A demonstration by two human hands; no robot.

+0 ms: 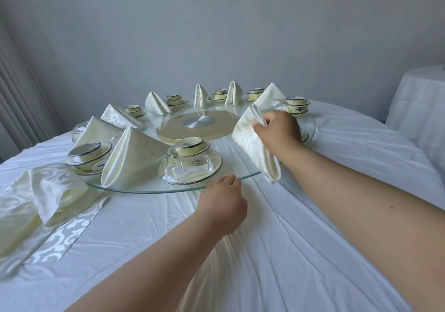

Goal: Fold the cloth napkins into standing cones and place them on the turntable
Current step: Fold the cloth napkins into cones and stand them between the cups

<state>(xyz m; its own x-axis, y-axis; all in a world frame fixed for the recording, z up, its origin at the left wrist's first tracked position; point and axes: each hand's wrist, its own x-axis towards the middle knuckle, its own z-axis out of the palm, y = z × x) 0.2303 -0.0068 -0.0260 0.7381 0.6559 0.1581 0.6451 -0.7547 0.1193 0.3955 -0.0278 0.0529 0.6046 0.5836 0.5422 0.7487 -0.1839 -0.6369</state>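
A round glass turntable [154, 190] sits on the white-clothed table. Several cream napkin cones stand along its rim, the nearest cone [131, 156] at the front left. My right hand [277, 134] grips a folded cream napkin [252, 143] by its top, holding it over the turntable's right front edge. My left hand [222, 202] pinches the glass rim at the front. A pile of unfolded patterned napkins [41, 205] lies on the table at the left.
Wrapped sets of bowls and plates [190, 161] stand between the cones around the turntable. A cream disc with a metal hub [198, 123] lies at its centre. A second white-draped table [419, 104] stands at the far right.
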